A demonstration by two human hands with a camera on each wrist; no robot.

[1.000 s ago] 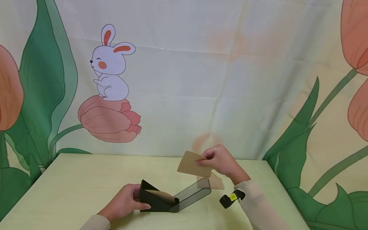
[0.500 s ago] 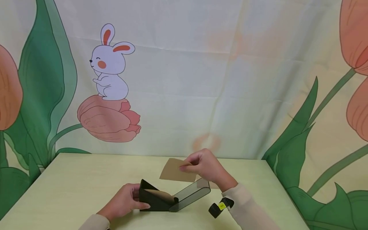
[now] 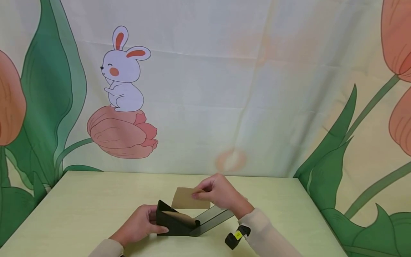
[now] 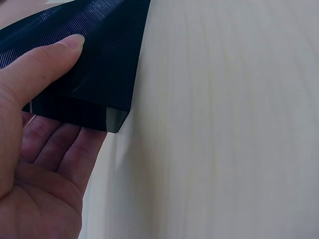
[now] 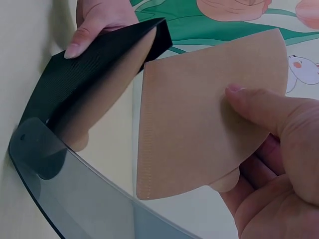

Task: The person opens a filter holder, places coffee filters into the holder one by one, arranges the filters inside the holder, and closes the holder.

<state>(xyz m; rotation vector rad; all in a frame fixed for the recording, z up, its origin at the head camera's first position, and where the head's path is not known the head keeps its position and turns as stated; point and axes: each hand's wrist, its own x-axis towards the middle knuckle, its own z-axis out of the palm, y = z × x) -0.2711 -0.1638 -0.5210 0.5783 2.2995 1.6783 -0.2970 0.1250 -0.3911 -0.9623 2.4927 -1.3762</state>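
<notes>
A black box-like holder (image 3: 174,226) stands on the table, its clear hinged lid (image 3: 213,219) swung out to the right. My left hand (image 3: 139,225) grips its left end; in the left wrist view the thumb (image 4: 50,59) lies on the ribbed side, fingers beneath. Inside the holder are brown filter papers (image 5: 112,94). Between thumb and fingers, my right hand (image 3: 221,194) pinches a brown paper coffee filter (image 5: 199,114), fan-shaped with a crimped edge and a small tab. It hovers just behind the holder's open top, apart from the papers inside.
The pale wood-grain table (image 3: 96,200) stretches out on both sides. A cloth backdrop (image 3: 199,89) with a rabbit and tulips rises behind its far edge. A black wrist-worn device (image 3: 237,235) with a yellow label hangs at my right sleeve.
My right hand has carried the coffee filter left and down toward the holder. The brown paper lying behind the lid earlier is now almost hidden by this hand. My left hand stays put.
</notes>
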